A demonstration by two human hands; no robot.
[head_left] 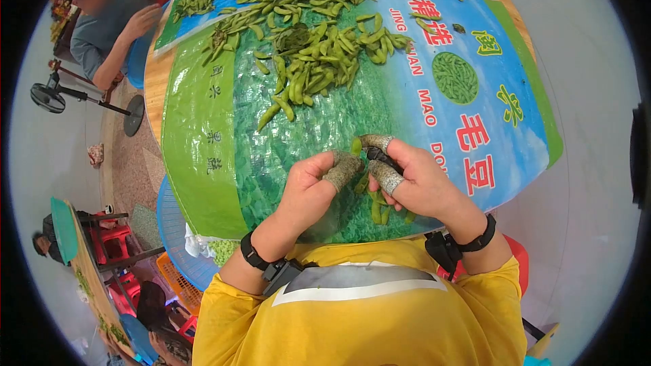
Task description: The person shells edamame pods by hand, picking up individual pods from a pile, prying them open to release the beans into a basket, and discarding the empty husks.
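Just in front of my chest, my left hand (310,186) is closed, its thumb and finger wrapped in speckled grey covers. It pinches a green edamame pod (356,146) between the two hands. Similar covers are on the fingertips of my right hand (424,179), which is closed on a small black tool (384,157) whose exact kind I cannot make out. Below the fingers of my right hand hang or lie several more edamame pods (377,211); whether it grips them is hidden. Farther up the table spreads a loose pile of edamame pods (315,61).
Printed green-and-blue plastic sheets (196,129) cover the wooden table (157,88). Shelled beans (222,251) lie near a blue basket (178,230) at lower left. A person (108,27) sits across at upper left, beside a fan (49,97). Red stools (112,244) stand farther left.
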